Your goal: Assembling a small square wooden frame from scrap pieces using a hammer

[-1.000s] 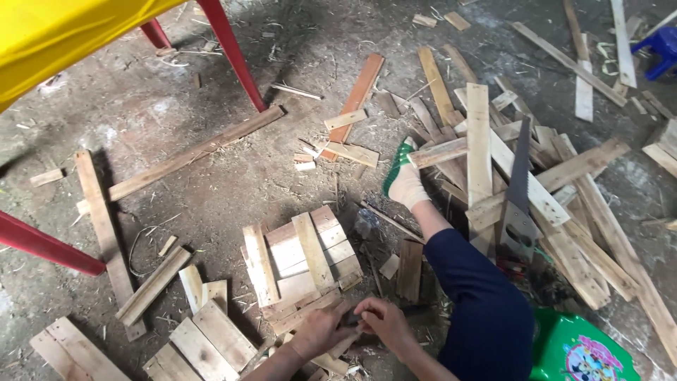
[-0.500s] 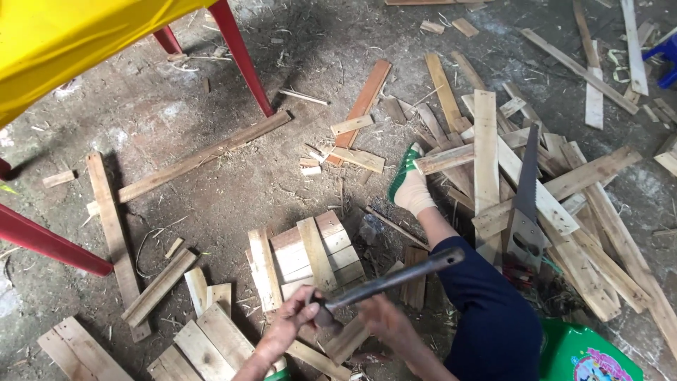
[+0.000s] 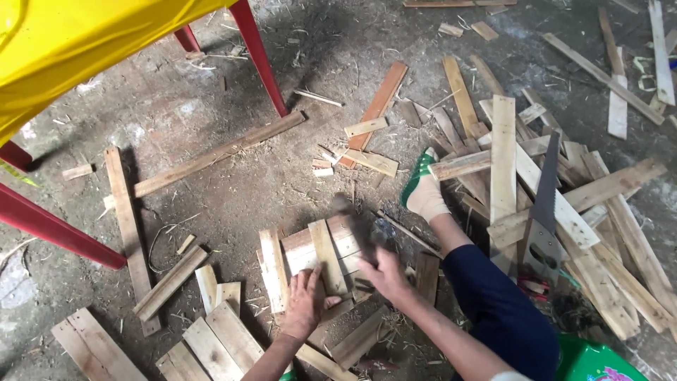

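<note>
Slats lie under the flat left hand; right hand grips a blurred hammer.

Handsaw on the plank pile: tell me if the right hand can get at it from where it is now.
Probably yes. The handsaw lies uncovered on top of the planks; the right hand, busy with a blurred tool, would have to reach across the person's own leg.

The slat assembly lies on the floor. The left hand rests on its near edge; the right hand is at its right side. A handsaw lies on the board pile to the right.
</note>
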